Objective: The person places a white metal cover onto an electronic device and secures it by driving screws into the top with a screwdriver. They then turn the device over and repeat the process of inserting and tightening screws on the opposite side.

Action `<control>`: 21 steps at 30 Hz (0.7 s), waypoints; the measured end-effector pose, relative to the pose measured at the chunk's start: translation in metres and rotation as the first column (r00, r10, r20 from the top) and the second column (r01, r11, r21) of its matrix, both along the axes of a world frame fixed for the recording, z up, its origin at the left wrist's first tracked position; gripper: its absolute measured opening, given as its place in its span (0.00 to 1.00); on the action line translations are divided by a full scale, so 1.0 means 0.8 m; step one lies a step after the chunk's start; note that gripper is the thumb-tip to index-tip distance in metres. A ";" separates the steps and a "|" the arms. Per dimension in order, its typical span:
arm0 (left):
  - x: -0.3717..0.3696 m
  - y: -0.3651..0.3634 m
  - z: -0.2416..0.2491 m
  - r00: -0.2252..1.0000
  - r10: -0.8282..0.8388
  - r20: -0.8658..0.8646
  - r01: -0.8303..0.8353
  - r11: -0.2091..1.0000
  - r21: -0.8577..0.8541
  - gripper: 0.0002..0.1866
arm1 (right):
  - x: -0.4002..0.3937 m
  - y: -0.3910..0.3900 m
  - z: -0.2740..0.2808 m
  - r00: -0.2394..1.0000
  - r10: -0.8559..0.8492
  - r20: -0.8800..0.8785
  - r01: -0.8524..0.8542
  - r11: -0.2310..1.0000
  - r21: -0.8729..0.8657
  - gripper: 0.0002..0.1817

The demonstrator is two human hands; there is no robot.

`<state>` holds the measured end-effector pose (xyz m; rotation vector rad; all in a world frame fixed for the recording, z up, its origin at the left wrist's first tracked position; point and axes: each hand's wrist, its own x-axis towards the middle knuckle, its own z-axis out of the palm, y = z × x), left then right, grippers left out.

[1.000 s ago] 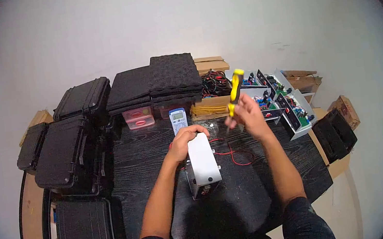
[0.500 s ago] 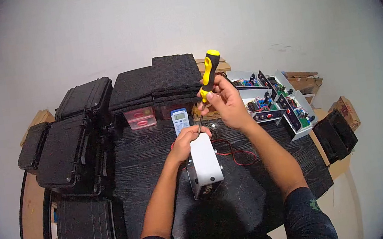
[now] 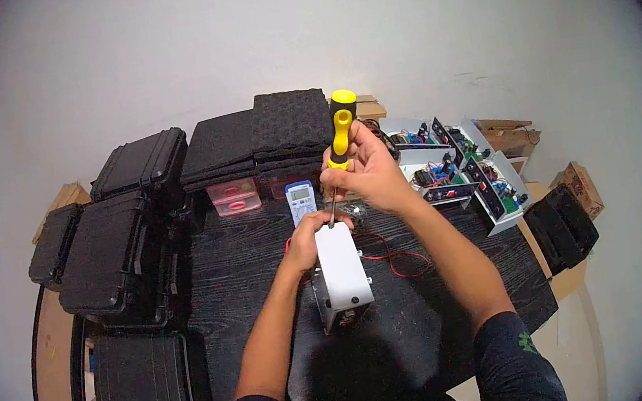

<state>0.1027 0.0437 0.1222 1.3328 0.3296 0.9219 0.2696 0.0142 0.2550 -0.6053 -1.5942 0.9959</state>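
Note:
A yellow and black screwdriver [image 3: 341, 136] stands nearly upright in my right hand [image 3: 370, 167], whose fingers pinch the lower part of its handle. The shaft runs down to the far end of a white metal box [image 3: 342, 267]. At that far end my left hand [image 3: 310, 239] is closed on the box, its thumb and fingers close to the screwdriver's tip. One dark screw [image 3: 355, 300] shows at the box's near end. Whatever the tip touches is too small to make out.
Behind the box lies a blue and white multimeter [image 3: 301, 201], with a red lead [image 3: 408, 266] looping to the right. Black hard cases [image 3: 107, 255] are stacked at the left. Dark foam sheets [image 3: 290, 123] sit at the back. Opened white units with wiring [image 3: 495, 184] stand at the right.
The screwdriver's handle has swung left and turned in my right hand, so it stands more upright. My left hand and the white box have barely moved.

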 end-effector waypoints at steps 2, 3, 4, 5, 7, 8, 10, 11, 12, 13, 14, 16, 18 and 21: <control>-0.001 0.000 0.001 1.000 -0.010 0.009 0.010 0.999 -0.047 0.29 | 0.001 0.000 0.001 0.998 0.046 -0.039 -0.049 0.997 -0.053 0.21; -0.002 0.001 0.000 1.000 -0.014 0.015 0.015 0.997 -0.072 0.30 | 0.003 -0.001 0.001 0.993 0.082 -0.082 -0.090 0.990 -0.105 0.20; -0.003 0.003 0.000 0.999 -0.032 0.007 0.032 0.997 -0.067 0.30 | 0.003 0.000 0.001 0.985 0.115 -0.126 -0.134 0.979 -0.155 0.20; -0.004 0.005 0.000 0.999 -0.049 0.000 0.049 0.997 -0.063 0.30 | 0.003 0.002 -0.001 0.990 0.098 -0.106 -0.112 0.984 -0.135 0.19; -0.003 0.005 -0.001 0.999 -0.038 -0.010 0.038 0.998 -0.060 0.31 | 0.004 0.005 -0.004 0.996 0.065 -0.055 -0.069 0.995 -0.070 0.19; -0.001 0.003 -0.002 1.000 -0.009 -0.012 0.009 0.998 -0.060 0.31 | 0.004 0.005 -0.005 0.998 0.046 -0.030 -0.048 0.998 -0.036 0.19; 0.002 -0.004 0.005 0.999 0.031 -0.017 -0.032 0.997 -0.075 0.31 | -0.003 -0.001 -0.004 0.999 -0.037 -0.037 0.036 0.999 -0.013 0.17; 0.003 -0.008 0.009 0.999 0.043 -0.020 -0.045 0.995 -0.091 0.31 | -0.006 -0.006 -0.001 0.997 -0.064 -0.036 0.064 0.998 -0.018 0.16; 0.003 -0.010 0.012 0.998 0.057 -0.024 -0.059 0.993 -0.105 0.31 | -0.007 -0.008 0.001 0.995 -0.091 -0.036 0.090 0.996 -0.022 0.16; 0.001 -0.004 0.006 0.999 0.013 -0.034 -0.016 0.995 -0.097 0.31 | -0.004 -0.006 0.000 0.998 -0.038 -0.059 0.035 0.998 -0.052 0.16; 0.000 0.006 -0.006 0.999 -0.031 -0.044 0.027 0.996 -0.087 0.31 | 0.002 -0.004 -0.001 0.996 0.013 -0.083 -0.020 0.997 -0.079 0.16; 0.001 0.014 -0.011 0.994 -0.076 -0.074 0.073 0.996 -0.043 0.31 | 0.008 -0.002 -0.001 0.995 0.043 -0.093 -0.052 0.993 -0.105 0.16; 0.006 0.017 -0.010 0.991 -0.072 -0.113 0.076 0.997 0.028 0.31 | 0.009 -0.003 -0.003 0.998 0.003 -0.063 -0.009 0.994 -0.105 0.15; 0.013 0.006 -0.005 0.998 -0.016 -0.062 0.013 0.999 -0.042 0.29 | 0.006 -0.004 -0.009 0.995 -0.070 -0.067 0.069 0.997 -0.023 0.18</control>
